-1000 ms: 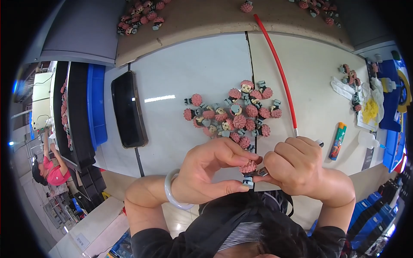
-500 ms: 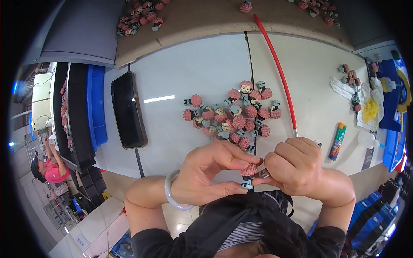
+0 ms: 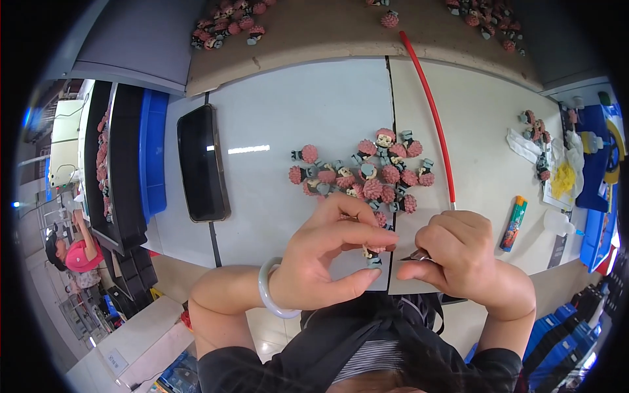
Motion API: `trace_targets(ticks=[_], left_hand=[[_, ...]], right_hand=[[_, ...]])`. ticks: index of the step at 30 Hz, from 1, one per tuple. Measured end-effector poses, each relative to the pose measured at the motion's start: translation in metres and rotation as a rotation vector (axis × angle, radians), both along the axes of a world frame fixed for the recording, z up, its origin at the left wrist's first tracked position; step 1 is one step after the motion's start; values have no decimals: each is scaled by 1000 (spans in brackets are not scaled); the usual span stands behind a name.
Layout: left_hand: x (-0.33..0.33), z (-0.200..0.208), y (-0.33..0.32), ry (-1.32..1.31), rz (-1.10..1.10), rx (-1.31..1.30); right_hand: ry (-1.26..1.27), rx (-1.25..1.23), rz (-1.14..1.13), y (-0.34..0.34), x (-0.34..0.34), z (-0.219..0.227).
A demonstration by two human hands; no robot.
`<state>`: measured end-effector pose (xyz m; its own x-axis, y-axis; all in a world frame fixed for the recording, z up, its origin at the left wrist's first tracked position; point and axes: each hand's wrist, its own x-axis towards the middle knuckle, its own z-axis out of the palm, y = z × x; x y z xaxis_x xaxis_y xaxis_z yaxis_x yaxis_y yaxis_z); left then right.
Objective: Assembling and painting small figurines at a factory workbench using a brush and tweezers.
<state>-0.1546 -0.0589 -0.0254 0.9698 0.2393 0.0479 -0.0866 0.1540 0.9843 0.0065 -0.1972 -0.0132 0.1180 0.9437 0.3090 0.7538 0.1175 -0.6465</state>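
My left hand (image 3: 321, 255), with a pale bangle at its wrist, holds a small figurine (image 3: 373, 257) between thumb and fingers. Its grey-blue lower part shows, while the fingers cover most of its pink top. Just to the right, my right hand (image 3: 455, 252) is closed round a slim metal-tipped tool (image 3: 417, 256). That tip points toward the figurine, with a gap between them. A red tube (image 3: 430, 108) with a metal end leads down to the right hand; how it joins the tool is hidden. Beyond my hands lies a heap of pink-haired figurines (image 3: 372, 189).
A phone (image 3: 202, 164) lies left of the heap, near a blue bin (image 3: 154, 150). On the right are a green-and-orange lighter (image 3: 514, 224), a clear bottle (image 3: 559, 223) and white tissue (image 3: 522, 145). More figurines (image 3: 232, 23) sit on the brown shelf (image 3: 314, 39). Far left, another person (image 3: 78, 252) works.
The tool tip and my right hand have drawn away from the figurine. My left fingers have shifted, now covering more of its pink top. The whole view has shifted slightly.
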Motion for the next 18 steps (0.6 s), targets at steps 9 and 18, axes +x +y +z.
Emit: trace_targets(ticks=[9,18], left_hand=[[0,4,-2,59,-6,-192],[-1,1,-1,32,-7,-159]], right_hand=[[44,-25,2,2,0,1],[-101,-165,-365,6,12,8]])
